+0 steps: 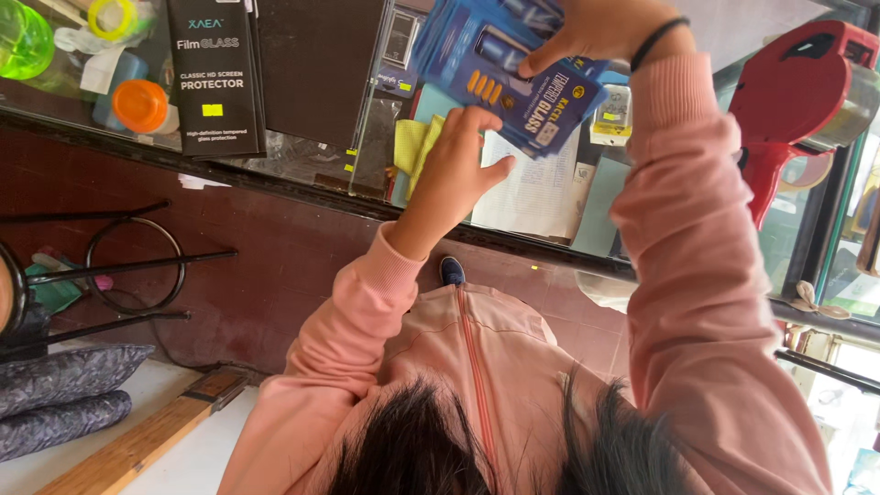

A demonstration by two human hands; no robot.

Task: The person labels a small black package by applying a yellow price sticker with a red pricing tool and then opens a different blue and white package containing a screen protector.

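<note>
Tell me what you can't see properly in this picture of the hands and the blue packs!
- Blue packs, head view: top cut off by the frame's edge, so their number is unclear.
- Right hand: fingers partly past the top edge, fingertips behind the packs.
- Left hand: palm faces away; whether the fingertips touch the packs is unclear.
- Yellow cloth: mostly hidden behind the left hand.
- Red tool: blurred by glass glare.

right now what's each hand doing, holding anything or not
Left hand: open, fingers spread beside the blue packets, gripping nothing.
Right hand: closed on the stack of blue packets, holding it over the glass counter.
</note>
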